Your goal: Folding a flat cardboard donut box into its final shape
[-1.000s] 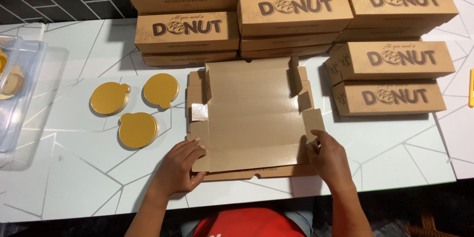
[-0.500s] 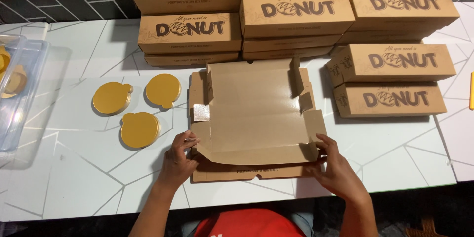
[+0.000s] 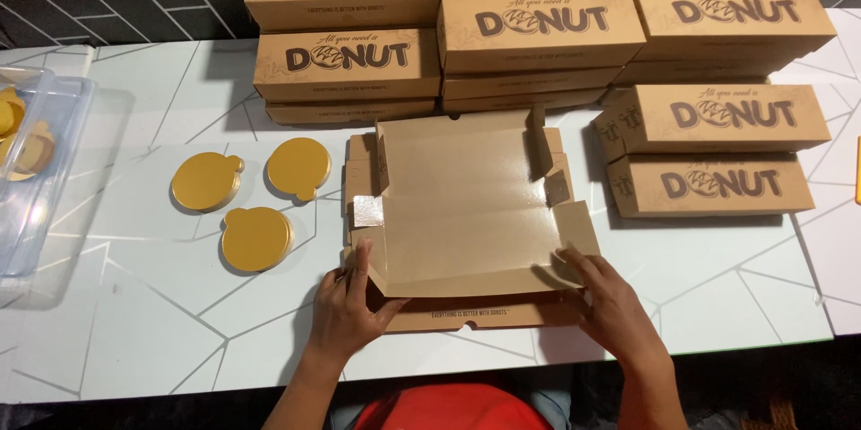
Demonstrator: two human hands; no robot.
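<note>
An unfolded brown cardboard box [image 3: 466, 201] lies on the white table in front of me, its glossy inside facing up and its side flaps partly raised. My left hand [image 3: 348, 309] grips the near left corner flap, thumb under the raised front wall. My right hand [image 3: 612, 304] presses its fingers on the near right corner of the same box. The front lip of the box lies flat between my hands.
Stacks of closed brown donut boxes [image 3: 538, 26] fill the far side, and two more [image 3: 717, 152] sit to the right. Three round gold cake boards [image 3: 256, 237] lie to the left. A clear plastic bin [image 3: 31, 179] stands at the far left edge.
The near wall of the box has been lifted up from flat. Both hands have moved inward along the front corners, and the view has shifted slightly.
</note>
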